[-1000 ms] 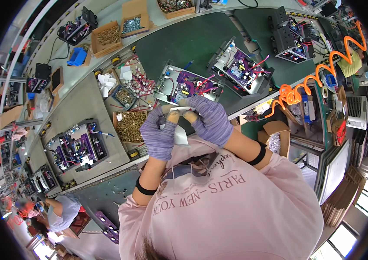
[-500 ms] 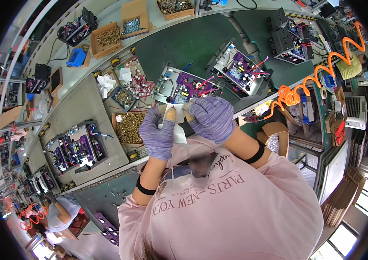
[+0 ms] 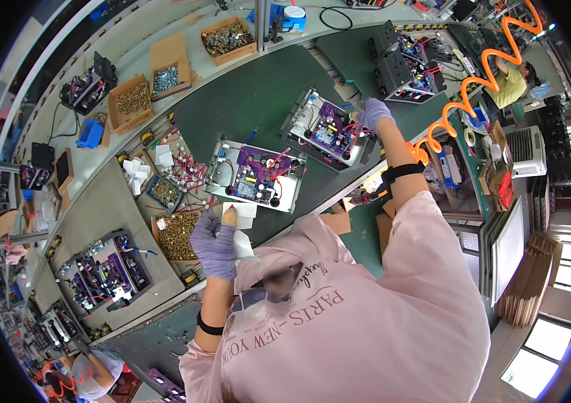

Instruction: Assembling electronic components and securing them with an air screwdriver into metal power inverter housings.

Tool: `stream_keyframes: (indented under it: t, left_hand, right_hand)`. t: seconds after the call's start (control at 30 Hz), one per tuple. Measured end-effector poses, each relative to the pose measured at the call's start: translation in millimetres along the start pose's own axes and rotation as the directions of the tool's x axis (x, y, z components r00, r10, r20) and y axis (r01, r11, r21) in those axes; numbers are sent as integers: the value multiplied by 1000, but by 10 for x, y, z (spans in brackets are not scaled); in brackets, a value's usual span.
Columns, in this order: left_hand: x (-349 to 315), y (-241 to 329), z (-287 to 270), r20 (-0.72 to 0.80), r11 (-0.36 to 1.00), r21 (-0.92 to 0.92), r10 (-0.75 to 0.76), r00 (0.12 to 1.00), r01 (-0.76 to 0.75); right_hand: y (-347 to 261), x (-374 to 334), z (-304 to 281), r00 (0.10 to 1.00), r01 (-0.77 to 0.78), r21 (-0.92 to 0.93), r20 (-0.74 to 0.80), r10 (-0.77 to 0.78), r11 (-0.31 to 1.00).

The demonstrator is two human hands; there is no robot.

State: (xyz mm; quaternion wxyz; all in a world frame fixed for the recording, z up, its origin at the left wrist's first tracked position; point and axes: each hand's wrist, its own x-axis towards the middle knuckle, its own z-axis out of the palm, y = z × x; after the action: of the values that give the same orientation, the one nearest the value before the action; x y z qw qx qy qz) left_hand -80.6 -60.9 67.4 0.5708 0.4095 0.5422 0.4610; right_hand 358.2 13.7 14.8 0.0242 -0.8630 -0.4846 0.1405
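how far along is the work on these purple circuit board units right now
Hard to gauge. The near purple-board unit lies open on the green mat, nobody touching it. In hand: the left hand holds white sheets; the right hand reaches to the second unit. More open units wait at left.

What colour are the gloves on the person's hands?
Purple knitted gloves, on the left hand and the right hand; the head view shows them.
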Motion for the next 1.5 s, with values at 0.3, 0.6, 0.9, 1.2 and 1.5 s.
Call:
stream_keyframes:
  t: [0.3,0.6,0.9,1.2,1.5]
  left_hand:
    - [27,-35,19,47,998,58,-4,999,1]
    - [30,-63,90,98,999,41,-20,995,16]
    - [87,-184,290,268,957,265,43,962,-117]
    - [7,14,307,272,985,171,-18,962,-30]
    - [89,-3,210,345,935,-128,-270,899,330]
  right_hand:
    - [-8,56,95,991,-48,26,129,44,999]
    - [-132,-284,-215,971,-134,-191,-223,90,972]
    - [-1434,-1783,-18,585,750,577,-351,-731,323]
    - [-1649,-1981,-110,503,864,208,-422,-755,459]
    - [-1688,-2101,1,450,880,159,-586,-674,448]
